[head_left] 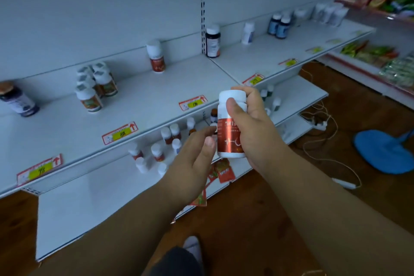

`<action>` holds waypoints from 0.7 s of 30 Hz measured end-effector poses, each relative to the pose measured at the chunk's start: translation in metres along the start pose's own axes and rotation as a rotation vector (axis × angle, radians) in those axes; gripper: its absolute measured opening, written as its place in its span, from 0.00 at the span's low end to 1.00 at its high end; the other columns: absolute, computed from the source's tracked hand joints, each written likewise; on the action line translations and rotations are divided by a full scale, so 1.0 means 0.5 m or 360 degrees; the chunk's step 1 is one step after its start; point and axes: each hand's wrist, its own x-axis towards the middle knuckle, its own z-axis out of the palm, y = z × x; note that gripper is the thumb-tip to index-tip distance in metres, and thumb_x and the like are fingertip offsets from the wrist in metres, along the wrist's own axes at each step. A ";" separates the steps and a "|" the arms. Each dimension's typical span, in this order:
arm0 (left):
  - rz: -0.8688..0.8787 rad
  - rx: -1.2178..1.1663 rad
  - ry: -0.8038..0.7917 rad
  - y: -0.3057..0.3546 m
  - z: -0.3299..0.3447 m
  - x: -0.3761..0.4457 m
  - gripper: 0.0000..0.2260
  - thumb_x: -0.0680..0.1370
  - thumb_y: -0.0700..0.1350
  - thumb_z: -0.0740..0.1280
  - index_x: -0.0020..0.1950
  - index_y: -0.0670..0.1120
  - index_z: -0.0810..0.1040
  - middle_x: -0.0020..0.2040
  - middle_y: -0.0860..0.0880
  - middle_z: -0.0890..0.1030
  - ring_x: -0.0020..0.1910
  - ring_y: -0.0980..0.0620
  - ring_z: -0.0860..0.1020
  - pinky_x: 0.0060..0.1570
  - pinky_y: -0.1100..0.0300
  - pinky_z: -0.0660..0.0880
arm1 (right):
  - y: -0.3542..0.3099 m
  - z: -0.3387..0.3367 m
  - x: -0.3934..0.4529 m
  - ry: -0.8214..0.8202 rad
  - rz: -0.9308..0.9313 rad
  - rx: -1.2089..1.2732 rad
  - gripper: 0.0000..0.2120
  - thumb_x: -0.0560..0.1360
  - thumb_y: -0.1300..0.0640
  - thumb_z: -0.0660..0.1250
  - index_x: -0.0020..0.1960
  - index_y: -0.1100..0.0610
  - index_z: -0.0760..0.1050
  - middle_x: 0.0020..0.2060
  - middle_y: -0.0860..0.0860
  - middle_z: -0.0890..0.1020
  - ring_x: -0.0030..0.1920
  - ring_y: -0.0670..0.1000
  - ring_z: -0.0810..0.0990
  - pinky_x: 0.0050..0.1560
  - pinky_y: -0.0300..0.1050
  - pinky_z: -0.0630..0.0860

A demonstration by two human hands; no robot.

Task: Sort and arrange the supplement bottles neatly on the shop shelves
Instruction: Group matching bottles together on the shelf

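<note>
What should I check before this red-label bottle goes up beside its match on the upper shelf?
1. Grip: right hand holds the red-label bottle around its body and cap. Ok.
2. Bottle upright in hand. Ok.
3. Left hand open, holding nothing, beside the bottle. Ok.
4. Matching bottle stands alone at the back of the upper shelf, bare shelf around it. Ok.
5. Labels identical: shelf bottle blurred. Cannot tell.
6. Cap tight. Cannot tell.
</note>
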 end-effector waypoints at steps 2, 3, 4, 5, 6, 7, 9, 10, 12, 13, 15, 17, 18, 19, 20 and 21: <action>-0.0011 0.0036 0.0038 -0.004 -0.008 0.052 0.31 0.74 0.73 0.44 0.72 0.62 0.65 0.68 0.61 0.71 0.68 0.64 0.67 0.63 0.64 0.62 | -0.017 -0.007 0.049 0.0000 -0.0029 -0.0050 0.11 0.81 0.53 0.62 0.62 0.44 0.68 0.48 0.51 0.78 0.39 0.48 0.81 0.39 0.46 0.82; -0.0018 0.0064 0.0052 -0.006 -0.013 0.082 0.30 0.75 0.72 0.44 0.72 0.63 0.64 0.69 0.62 0.70 0.67 0.65 0.67 0.64 0.64 0.62 | -0.021 -0.012 0.075 -0.0002 -0.0039 -0.0077 0.11 0.81 0.53 0.62 0.62 0.44 0.67 0.48 0.49 0.77 0.40 0.47 0.80 0.39 0.44 0.82; -0.0014 0.0094 0.0057 -0.009 -0.018 0.114 0.29 0.75 0.72 0.44 0.72 0.63 0.64 0.68 0.62 0.70 0.66 0.66 0.67 0.63 0.64 0.63 | -0.025 -0.017 0.103 -0.0001 -0.0043 -0.0109 0.11 0.81 0.53 0.61 0.63 0.44 0.67 0.48 0.49 0.76 0.42 0.48 0.80 0.39 0.43 0.82; -0.0001 0.0132 0.0056 -0.012 -0.022 0.148 0.30 0.75 0.71 0.44 0.72 0.62 0.64 0.68 0.62 0.70 0.65 0.67 0.67 0.63 0.65 0.64 | -0.029 -0.023 0.130 0.0010 -0.0041 -0.0146 0.12 0.81 0.52 0.61 0.63 0.43 0.66 0.49 0.49 0.76 0.43 0.48 0.80 0.40 0.43 0.82; 0.0027 0.0174 0.0051 -0.014 -0.025 0.180 0.31 0.75 0.71 0.44 0.73 0.61 0.64 0.67 0.62 0.70 0.65 0.67 0.67 0.62 0.66 0.64 | -0.031 -0.028 0.158 0.0021 -0.0041 -0.0187 0.12 0.81 0.52 0.61 0.64 0.43 0.66 0.50 0.49 0.76 0.44 0.49 0.80 0.41 0.43 0.82; 0.0062 0.0218 0.0048 -0.016 -0.028 0.211 0.32 0.75 0.72 0.44 0.73 0.59 0.64 0.67 0.60 0.70 0.65 0.65 0.68 0.63 0.65 0.65 | -0.033 -0.033 0.187 0.0018 -0.0041 -0.0228 0.13 0.81 0.52 0.61 0.65 0.43 0.66 0.50 0.50 0.76 0.46 0.50 0.81 0.43 0.45 0.83; 0.0124 0.0326 0.0040 -0.019 -0.036 0.271 0.35 0.74 0.73 0.44 0.74 0.56 0.64 0.69 0.56 0.70 0.67 0.61 0.68 0.67 0.58 0.66 | -0.036 -0.047 0.239 0.0009 -0.0035 -0.0310 0.13 0.81 0.53 0.62 0.64 0.43 0.66 0.51 0.50 0.76 0.48 0.53 0.81 0.46 0.50 0.83; 0.0148 0.0375 0.0038 -0.018 -0.041 0.298 0.36 0.74 0.73 0.44 0.75 0.55 0.64 0.71 0.55 0.69 0.68 0.59 0.68 0.67 0.56 0.66 | -0.039 -0.056 0.265 0.0008 -0.0060 -0.0359 0.13 0.81 0.53 0.63 0.63 0.42 0.66 0.50 0.49 0.76 0.49 0.52 0.81 0.45 0.49 0.82; 0.0117 0.0427 0.0042 -0.019 -0.055 0.351 0.36 0.74 0.73 0.45 0.76 0.55 0.62 0.72 0.54 0.67 0.68 0.57 0.67 0.68 0.53 0.67 | -0.040 -0.069 0.322 -0.0021 -0.0116 -0.0492 0.13 0.80 0.53 0.63 0.62 0.41 0.65 0.50 0.45 0.75 0.47 0.47 0.79 0.40 0.41 0.79; 0.0090 0.0440 0.0050 -0.020 -0.063 0.374 0.36 0.74 0.73 0.46 0.76 0.56 0.62 0.73 0.54 0.67 0.69 0.56 0.67 0.68 0.51 0.67 | -0.037 -0.072 0.349 -0.0030 -0.0115 -0.0542 0.14 0.80 0.52 0.64 0.62 0.41 0.65 0.50 0.43 0.75 0.48 0.45 0.78 0.42 0.38 0.77; 0.0064 0.0502 0.0099 -0.027 -0.079 0.409 0.35 0.74 0.72 0.47 0.76 0.55 0.61 0.73 0.54 0.67 0.69 0.56 0.66 0.68 0.52 0.66 | -0.025 -0.071 0.403 -0.0076 -0.0142 -0.0614 0.17 0.79 0.52 0.66 0.64 0.42 0.66 0.53 0.43 0.76 0.49 0.42 0.78 0.48 0.36 0.75; 0.0008 0.0562 0.0183 -0.039 -0.096 0.443 0.34 0.75 0.71 0.47 0.76 0.55 0.60 0.73 0.54 0.67 0.69 0.57 0.66 0.68 0.54 0.66 | -0.005 -0.059 0.460 -0.0205 -0.0208 -0.0660 0.20 0.78 0.52 0.68 0.67 0.45 0.66 0.57 0.46 0.77 0.52 0.41 0.78 0.51 0.35 0.75; -0.0053 0.0574 0.0229 -0.046 -0.103 0.458 0.34 0.76 0.71 0.48 0.77 0.55 0.60 0.73 0.53 0.66 0.69 0.56 0.66 0.68 0.53 0.67 | 0.005 -0.051 0.488 -0.0275 -0.0219 -0.0673 0.22 0.77 0.52 0.69 0.68 0.46 0.65 0.59 0.47 0.77 0.54 0.43 0.78 0.53 0.35 0.75; -0.0129 0.0574 0.0274 -0.053 -0.109 0.471 0.33 0.77 0.71 0.49 0.77 0.55 0.59 0.74 0.53 0.66 0.70 0.55 0.66 0.68 0.52 0.67 | 0.015 -0.042 0.516 -0.0343 -0.0217 -0.0686 0.23 0.77 0.52 0.69 0.69 0.46 0.65 0.60 0.47 0.76 0.56 0.43 0.78 0.54 0.35 0.74; -0.0203 0.0571 0.0323 -0.058 -0.114 0.483 0.34 0.76 0.71 0.50 0.77 0.54 0.59 0.74 0.53 0.65 0.70 0.54 0.66 0.69 0.50 0.67 | 0.024 -0.032 0.544 -0.0411 -0.0218 -0.0705 0.24 0.76 0.52 0.70 0.69 0.46 0.65 0.61 0.46 0.75 0.57 0.44 0.77 0.54 0.35 0.73; -0.0274 0.0572 0.0376 -0.063 -0.118 0.494 0.34 0.76 0.70 0.50 0.77 0.54 0.59 0.75 0.52 0.65 0.70 0.54 0.66 0.69 0.49 0.67 | 0.033 -0.021 0.572 -0.0481 -0.0229 -0.0739 0.25 0.76 0.52 0.70 0.69 0.46 0.65 0.62 0.45 0.74 0.59 0.45 0.77 0.56 0.35 0.73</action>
